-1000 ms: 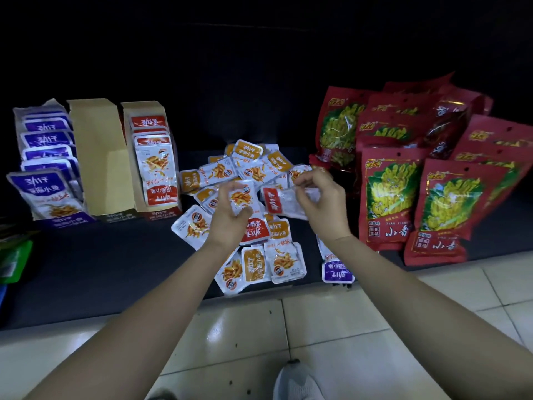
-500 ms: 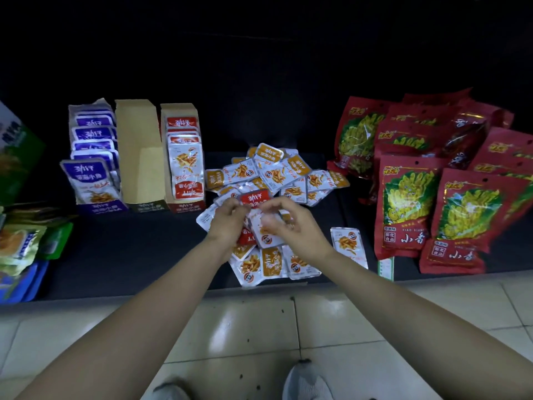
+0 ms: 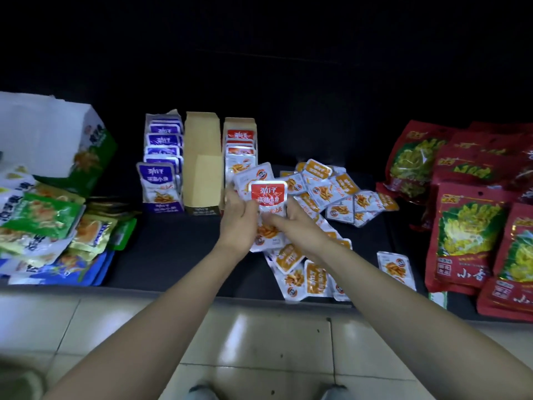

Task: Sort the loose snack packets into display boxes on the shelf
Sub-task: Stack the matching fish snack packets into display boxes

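My left hand (image 3: 237,219) grips a small stack of red-labelled snack packets (image 3: 268,193), lifted above the dark shelf. My right hand (image 3: 291,223) pinches the lower edge of the same stack. Behind them lies a loose pile of orange-labelled packets (image 3: 326,186). More loose packets (image 3: 305,272) lie near the shelf's front edge. Three display boxes stand at the back left: one with purple packets (image 3: 161,168), an empty cardboard box (image 3: 202,166), and one with red packets (image 3: 240,142) just behind the lifted stack.
Large red bags (image 3: 467,235) stand at the right. A heap of green, white and blue bags (image 3: 49,229) and a white-green carton (image 3: 57,140) lie at the left. One packet (image 3: 395,267) lies apart near the red bags. Tiled floor (image 3: 259,342) runs below the shelf edge.
Both hands have risen from the pile with the red-labelled packets and moved toward the red display box. The view has shifted left, showing the left heap.
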